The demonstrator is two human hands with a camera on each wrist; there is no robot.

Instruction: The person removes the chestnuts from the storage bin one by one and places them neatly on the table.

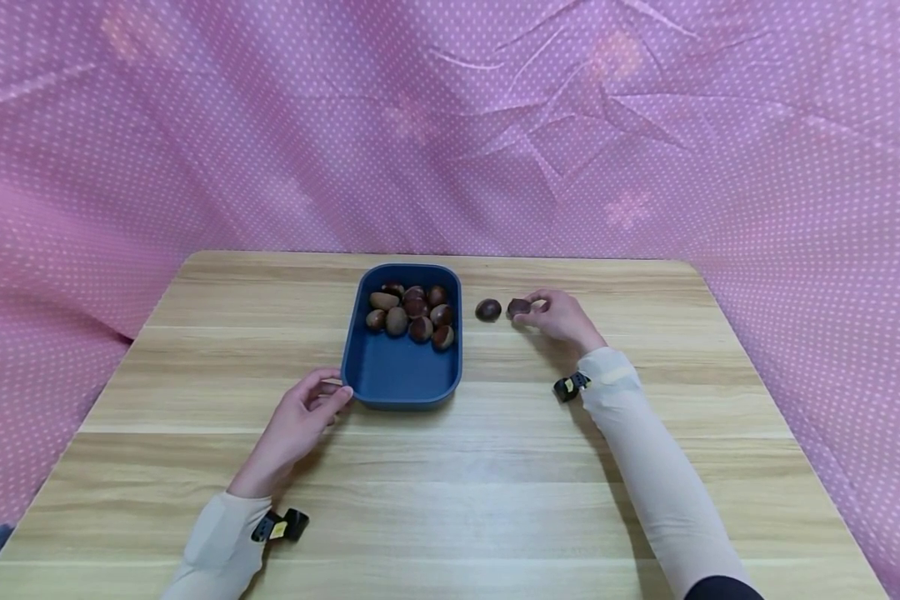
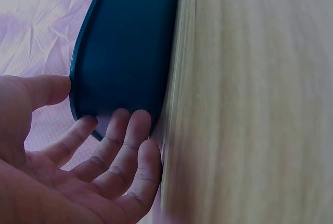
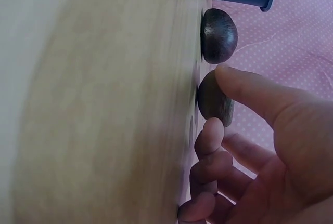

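A dark blue rectangular box (image 1: 401, 375) stands on the table with several brown chestnuts (image 1: 420, 329) gathered in its far half. At the box's near left corner is my left hand (image 1: 309, 417). In the left wrist view, its thumb (image 2: 49, 90) touches the rim while the loosely extended fingers rest against the outer wall. To the right of the box, my right hand (image 1: 562, 319) pinches a chestnut (image 3: 213, 99) between thumb and fingertip, low at the tabletop. Another loose chestnut (image 1: 488, 311) lies between that one and the box.
The wooden table (image 1: 450, 492) has its far edge just behind the box. Pink dotted cloth (image 1: 450, 150) hangs behind and on both sides. A small black camera is strapped to each wrist.
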